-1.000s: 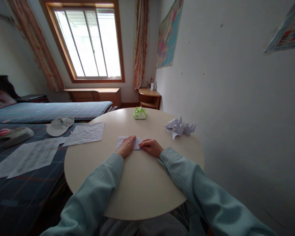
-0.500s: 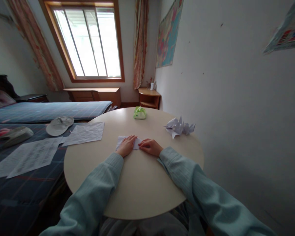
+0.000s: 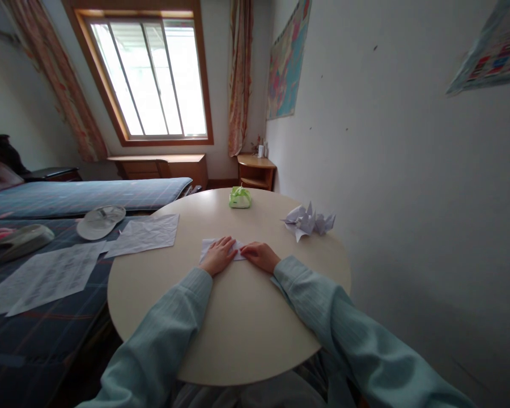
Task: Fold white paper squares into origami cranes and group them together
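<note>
A small folded sheet of white paper (image 3: 205,246) lies on the round cream table (image 3: 242,328), partly covered by my hands. My left hand (image 3: 219,255) rests flat over its middle, fingers stretched out and pressing it down. At the paper's right end, my right hand (image 3: 261,256) has its fingers curled together on the edge. Further off to the right stand several folded paper shapes (image 3: 305,222) with pointed tips, bunched together. A green and white tissue pack (image 3: 240,198) sits near the table's far edge.
A creased white sheet (image 3: 147,233) overhangs the table's left edge, with printed sheets (image 3: 55,277) beyond it on a dark plaid bed (image 3: 34,362). Two caps, one a pale cap (image 3: 100,224), lie on that bed. A white wall (image 3: 408,198) closes off the right side.
My left hand has slid slightly to the right over the paper, nearer my right hand. The right hand keeps its place at the paper's edge. The view has shifted slightly.
</note>
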Tool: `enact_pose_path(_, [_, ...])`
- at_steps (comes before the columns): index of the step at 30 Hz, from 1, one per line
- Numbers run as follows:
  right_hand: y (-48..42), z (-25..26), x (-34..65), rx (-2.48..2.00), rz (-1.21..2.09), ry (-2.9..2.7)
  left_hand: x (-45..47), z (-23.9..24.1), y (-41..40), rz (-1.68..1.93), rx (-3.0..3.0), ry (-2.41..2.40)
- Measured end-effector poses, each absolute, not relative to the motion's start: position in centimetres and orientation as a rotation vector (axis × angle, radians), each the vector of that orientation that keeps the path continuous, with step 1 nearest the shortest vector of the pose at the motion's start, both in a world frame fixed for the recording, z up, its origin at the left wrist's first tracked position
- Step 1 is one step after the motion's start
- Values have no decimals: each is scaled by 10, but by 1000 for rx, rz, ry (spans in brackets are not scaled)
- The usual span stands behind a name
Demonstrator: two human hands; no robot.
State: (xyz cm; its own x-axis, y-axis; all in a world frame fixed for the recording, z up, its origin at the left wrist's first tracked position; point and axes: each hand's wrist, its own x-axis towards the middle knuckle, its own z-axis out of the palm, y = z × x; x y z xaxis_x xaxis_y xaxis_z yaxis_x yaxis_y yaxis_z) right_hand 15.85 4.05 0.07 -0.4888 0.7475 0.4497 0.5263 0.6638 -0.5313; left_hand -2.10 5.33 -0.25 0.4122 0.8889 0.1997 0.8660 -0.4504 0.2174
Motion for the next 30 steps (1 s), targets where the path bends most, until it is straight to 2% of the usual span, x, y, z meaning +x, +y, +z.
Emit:
enact_pose_path(8, [45, -1, 161, -1189, 401, -2167, -15, 6, 48, 456, 2581, 1782])
enact_pose_path(19, [43, 10, 166, -1726, 130, -2007, -14, 12, 45, 430, 2511, 2024])
enact_pose_path(26, [48, 2, 170, -1634, 121, -1974, -23, 1, 53, 382, 2567, 1730])
enact_pose_path(30, [51, -2, 171, -1610, 135, -1972, -27, 5, 55, 369, 2603, 1725])
